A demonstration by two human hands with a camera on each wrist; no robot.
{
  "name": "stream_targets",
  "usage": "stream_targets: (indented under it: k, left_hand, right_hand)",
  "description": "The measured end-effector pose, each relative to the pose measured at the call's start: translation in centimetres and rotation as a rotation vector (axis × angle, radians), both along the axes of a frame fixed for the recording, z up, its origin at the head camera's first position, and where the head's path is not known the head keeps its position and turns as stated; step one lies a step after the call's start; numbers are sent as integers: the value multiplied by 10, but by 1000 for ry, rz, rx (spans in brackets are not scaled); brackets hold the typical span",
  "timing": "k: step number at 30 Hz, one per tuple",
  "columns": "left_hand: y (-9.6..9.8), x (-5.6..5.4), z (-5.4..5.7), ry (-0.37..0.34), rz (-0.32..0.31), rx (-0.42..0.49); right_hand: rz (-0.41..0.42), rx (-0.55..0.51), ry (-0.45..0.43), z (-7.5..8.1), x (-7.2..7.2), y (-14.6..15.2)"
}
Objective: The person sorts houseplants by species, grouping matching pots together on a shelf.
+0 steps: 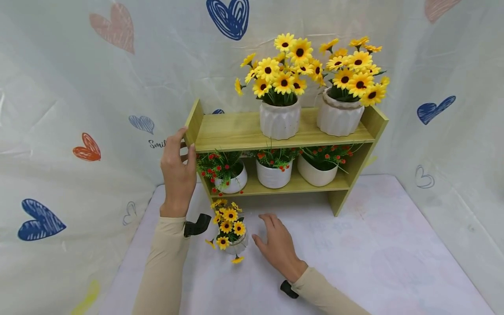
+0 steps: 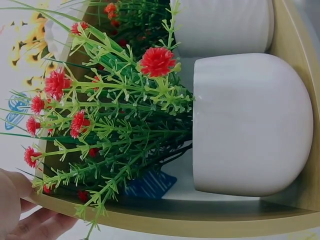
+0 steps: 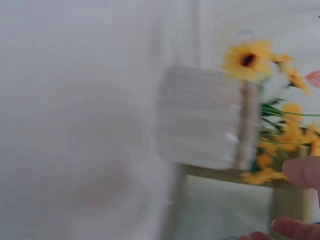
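Observation:
My left hand (image 1: 179,173) holds the left side panel of a two-tier wooden shelf (image 1: 228,142); in the left wrist view its thumb and fingers lie on either side of the board's edge. Beside that panel, a white pot (image 2: 250,125) of red-flowered greenery stands on the lower tier. On the table below the shelf's left end is a small pot of yellow sunflowers (image 1: 230,225). My right hand (image 1: 277,245) is just right of this pot, apart from it, with relaxed fingers and nothing held. The right wrist view shows the white pot (image 3: 205,117) blurred.
Two larger white pots of sunflowers (image 1: 279,118) (image 1: 340,116) stand on the top tier, toward the middle and right. The lower tier also bears two white pots (image 1: 274,175) (image 1: 316,173) with red flowers. A heart-printed curtain (image 1: 98,87) hangs behind the white table (image 1: 393,262).

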State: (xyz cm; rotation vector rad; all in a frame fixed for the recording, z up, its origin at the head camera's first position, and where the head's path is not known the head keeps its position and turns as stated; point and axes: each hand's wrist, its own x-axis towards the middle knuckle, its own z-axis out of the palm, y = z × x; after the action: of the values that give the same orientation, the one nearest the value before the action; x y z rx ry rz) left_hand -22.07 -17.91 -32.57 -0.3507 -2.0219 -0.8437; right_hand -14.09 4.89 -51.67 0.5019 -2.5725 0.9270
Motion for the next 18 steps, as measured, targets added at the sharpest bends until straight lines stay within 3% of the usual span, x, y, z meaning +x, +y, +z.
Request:
stream_targets:
  k: [4,8,18]
  left_hand:
    - [1,0,1,-2,4,3]
    - [1,1,2,-7,6,8]
    - [2,2,2,-11,12,13]
  right_hand:
    - [114,-41,-172,-22,-1,0]
    - [210,-115,-287,-39,-7,-5]
    - [297,-186,-401,-52,-18,-22]
